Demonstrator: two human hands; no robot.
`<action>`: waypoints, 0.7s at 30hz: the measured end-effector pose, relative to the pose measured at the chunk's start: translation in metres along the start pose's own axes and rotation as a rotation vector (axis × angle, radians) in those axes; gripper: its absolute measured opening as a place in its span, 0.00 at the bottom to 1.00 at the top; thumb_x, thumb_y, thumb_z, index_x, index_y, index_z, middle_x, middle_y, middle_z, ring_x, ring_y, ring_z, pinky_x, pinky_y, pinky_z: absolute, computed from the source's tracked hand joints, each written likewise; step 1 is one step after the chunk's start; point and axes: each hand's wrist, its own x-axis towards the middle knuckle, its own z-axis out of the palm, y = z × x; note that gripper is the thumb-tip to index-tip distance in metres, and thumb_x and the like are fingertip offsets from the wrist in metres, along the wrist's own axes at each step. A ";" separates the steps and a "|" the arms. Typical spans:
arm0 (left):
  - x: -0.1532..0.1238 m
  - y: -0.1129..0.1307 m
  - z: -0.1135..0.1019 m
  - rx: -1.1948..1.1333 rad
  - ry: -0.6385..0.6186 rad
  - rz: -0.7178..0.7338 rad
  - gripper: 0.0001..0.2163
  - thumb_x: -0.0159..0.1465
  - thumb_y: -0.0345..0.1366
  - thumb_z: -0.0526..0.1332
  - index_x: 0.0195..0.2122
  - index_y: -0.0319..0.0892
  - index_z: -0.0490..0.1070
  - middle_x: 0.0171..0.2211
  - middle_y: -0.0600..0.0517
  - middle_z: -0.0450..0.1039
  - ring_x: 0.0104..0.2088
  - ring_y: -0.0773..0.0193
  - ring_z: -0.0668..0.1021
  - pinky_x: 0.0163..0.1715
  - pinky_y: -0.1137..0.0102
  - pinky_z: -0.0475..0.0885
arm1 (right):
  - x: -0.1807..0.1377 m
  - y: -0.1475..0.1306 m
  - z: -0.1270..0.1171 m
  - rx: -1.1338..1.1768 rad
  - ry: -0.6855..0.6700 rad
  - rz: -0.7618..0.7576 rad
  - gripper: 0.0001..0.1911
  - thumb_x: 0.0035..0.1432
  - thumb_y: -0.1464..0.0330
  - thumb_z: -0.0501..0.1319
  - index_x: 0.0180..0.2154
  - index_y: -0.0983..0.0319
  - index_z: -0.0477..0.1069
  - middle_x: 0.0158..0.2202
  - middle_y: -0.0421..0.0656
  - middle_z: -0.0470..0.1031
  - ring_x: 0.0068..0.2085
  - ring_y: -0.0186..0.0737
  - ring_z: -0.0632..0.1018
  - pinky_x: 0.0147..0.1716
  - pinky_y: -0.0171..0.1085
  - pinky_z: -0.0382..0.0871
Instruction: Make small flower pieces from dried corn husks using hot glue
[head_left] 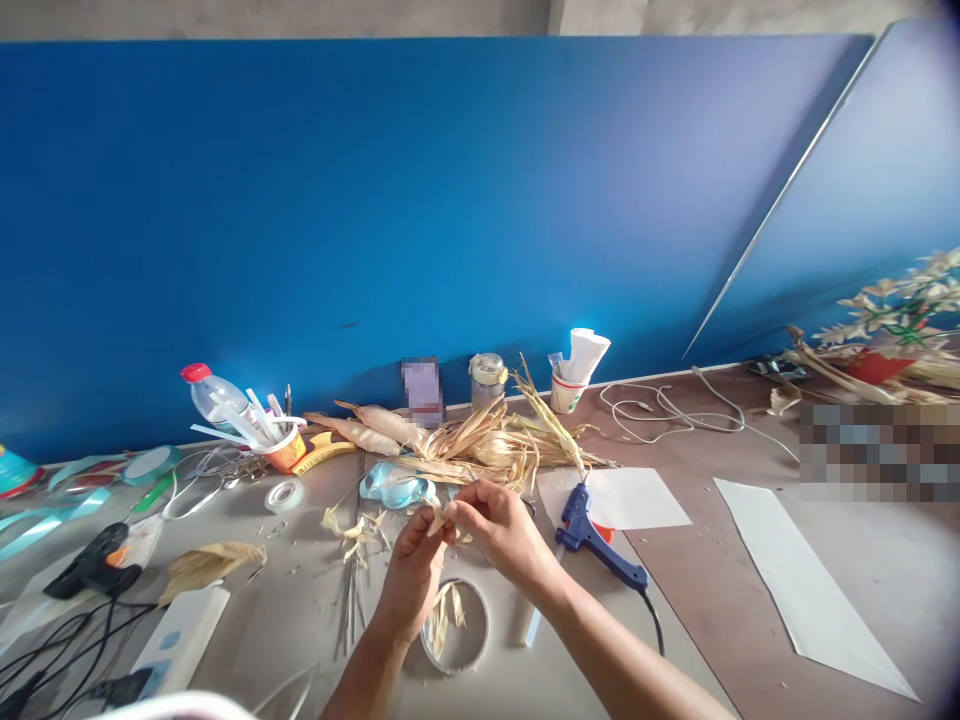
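Observation:
Between my two hands is a small pale piece of dried corn husk (436,517). My left hand (420,545) pinches it from the left, fingers closed. From the right, my right hand (487,512) has thumb and forefinger closed on the same piece. Just below the hands lies a round ring-shaped holder (486,625) with cut husk strips (447,618) inside. Behind them spreads a pile of dried corn husks (487,445), beside a light blue ribbon roll (390,485). A blue glue gun (600,540) rests right of my right hand, partly over white paper (645,498).
At left stand a bottle (217,395) and an orange cup (285,452) of white sticks. A black glue gun (94,562) and power strip (180,640) lie front left with cables. A paper cup (568,392), white cable (667,415) and paper sheet (810,580) are on the right.

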 end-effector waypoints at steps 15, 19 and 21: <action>-0.005 0.012 0.011 -0.024 0.019 -0.025 0.04 0.51 0.38 0.66 0.26 0.45 0.73 0.26 0.52 0.68 0.29 0.62 0.69 0.31 0.69 0.64 | 0.006 0.009 0.006 0.584 0.011 0.309 0.07 0.39 0.69 0.62 0.18 0.63 0.64 0.15 0.34 0.64 0.16 0.25 0.57 0.18 0.30 0.48; -0.005 0.013 0.009 -0.008 0.032 -0.025 0.04 0.52 0.36 0.66 0.25 0.45 0.73 0.25 0.53 0.68 0.31 0.62 0.69 0.34 0.69 0.65 | 0.005 0.010 0.006 0.679 -0.014 0.336 0.07 0.40 0.71 0.60 0.17 0.63 0.63 0.16 0.35 0.64 0.16 0.25 0.56 0.18 0.30 0.47; -0.004 0.012 0.007 0.000 0.025 0.000 0.04 0.52 0.37 0.66 0.24 0.45 0.72 0.26 0.52 0.68 0.31 0.61 0.69 0.35 0.68 0.65 | 0.006 0.012 0.004 0.712 0.000 0.348 0.08 0.40 0.71 0.61 0.17 0.63 0.62 0.16 0.35 0.63 0.16 0.25 0.56 0.18 0.30 0.47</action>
